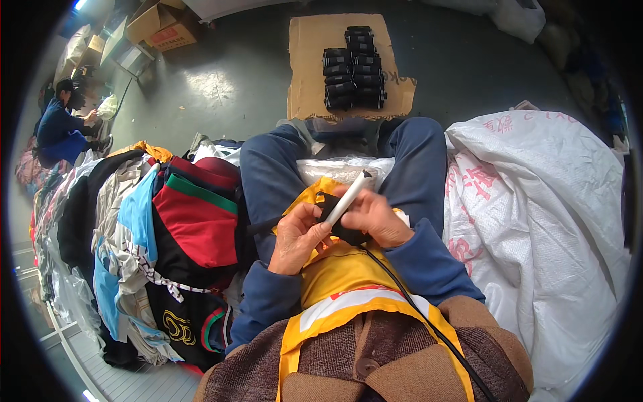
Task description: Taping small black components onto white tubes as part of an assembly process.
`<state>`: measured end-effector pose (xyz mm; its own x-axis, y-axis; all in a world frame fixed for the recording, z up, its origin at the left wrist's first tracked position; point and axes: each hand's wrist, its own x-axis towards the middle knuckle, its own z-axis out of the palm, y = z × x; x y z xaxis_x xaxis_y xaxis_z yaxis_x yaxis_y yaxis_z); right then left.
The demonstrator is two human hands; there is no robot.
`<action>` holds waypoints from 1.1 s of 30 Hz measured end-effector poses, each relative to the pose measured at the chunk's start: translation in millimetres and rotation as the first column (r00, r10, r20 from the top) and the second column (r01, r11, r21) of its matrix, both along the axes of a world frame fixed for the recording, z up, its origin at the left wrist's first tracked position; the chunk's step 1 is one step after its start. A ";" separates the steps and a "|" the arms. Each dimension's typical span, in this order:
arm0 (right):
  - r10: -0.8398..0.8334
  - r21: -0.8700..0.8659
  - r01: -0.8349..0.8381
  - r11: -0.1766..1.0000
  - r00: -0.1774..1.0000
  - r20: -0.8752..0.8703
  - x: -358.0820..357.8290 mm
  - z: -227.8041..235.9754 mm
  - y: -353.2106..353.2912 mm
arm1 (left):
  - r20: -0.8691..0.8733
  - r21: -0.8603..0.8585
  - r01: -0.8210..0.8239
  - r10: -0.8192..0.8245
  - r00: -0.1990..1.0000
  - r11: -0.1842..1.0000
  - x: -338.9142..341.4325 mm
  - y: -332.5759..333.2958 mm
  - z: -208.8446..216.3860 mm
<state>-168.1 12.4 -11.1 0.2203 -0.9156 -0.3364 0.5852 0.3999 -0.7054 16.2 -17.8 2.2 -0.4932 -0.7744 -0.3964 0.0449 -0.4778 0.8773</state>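
Above my lap, a slim white tube (348,197) with a dark upper end slants up between my hands. My left hand (299,236) is closed, with thumb and fingers at the tube's lower end. My right hand (380,220) is beside the tube, its fingers curled and smeared by motion; I cannot tell whether they grip it. Black fabric (350,234) lies bunched between and beneath the hands. A black strip (265,225) runs out leftward behind my left hand. Several black bundles (353,70) are stacked in two columns on a cardboard sheet (309,60) on the floor ahead.
A heap of mixed clothes (194,214) rises at my left. Large white woven sacks (529,221) fill my right side. A black cord (402,288) crosses my yellow apron (341,278). Farther left, another person (60,130) sits low near an open carton (161,30).
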 end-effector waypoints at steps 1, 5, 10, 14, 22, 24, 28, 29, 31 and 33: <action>0.002 0.001 -0.002 1.000 1.000 0.001 2.0 -1.8 0.5 | 0.001 0.001 -0.002 0.002 1.000 1.000 -0.1 0.2 1.1; 0.117 0.038 -0.114 0.993 0.987 -0.108 3.3 -8.5 2.7 | 0.058 0.016 0.025 -0.025 0.998 1.000 1.3 -0.3 1.9; 0.044 0.085 -0.060 0.995 0.983 0.180 -0.1 -6.6 0.1 | 0.027 0.095 0.015 -0.017 0.999 0.995 1.4 -1.3 3.6; 0.002 0.123 -0.037 0.992 0.962 0.272 -1.0 -6.5 -0.5 | 0.005 0.125 0.007 -0.007 1.000 0.992 4.6 -1.7 2.7; -0.063 0.099 0.039 0.994 0.965 0.254 -12.3 -13.5 -2.1 | 0.027 0.071 0.102 -0.105 0.994 0.992 1.3 2.5 5.8; -0.074 0.122 0.042 0.992 0.958 0.278 -17.7 -14.4 -2.7 | 0.035 0.082 0.102 -0.105 0.994 0.991 0.8 3.1 4.3; -0.086 0.097 0.062 0.993 0.959 0.271 -19.3 -18.7 -2.6 | 0.053 0.044 0.080 -0.083 0.995 0.996 -2.1 3.2 5.3; -0.101 0.113 0.070 0.991 0.949 0.299 -20.1 -19.4 -2.6 | 0.053 0.044 0.077 -0.080 0.995 0.996 -3.0 3.1 6.4; -0.112 0.130 0.073 0.989 0.940 0.322 -20.2 -14.7 -4.7 | -0.010 0.060 0.069 -0.068 0.998 0.996 -4.4 2.3 8.3; -0.202 0.227 0.100 0.969 0.850 0.486 -20.6 -6.6 -5.1 | 0.075 -0.033 0.101 -0.098 0.992 0.994 -5.9 2.6 9.1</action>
<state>-188.7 7.4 -17.7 0.2696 -0.8828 -0.3846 0.9022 0.3712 -0.2196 10.3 -15.2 11.3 -0.5392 -0.7375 -0.4066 -0.0660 -0.4443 0.8935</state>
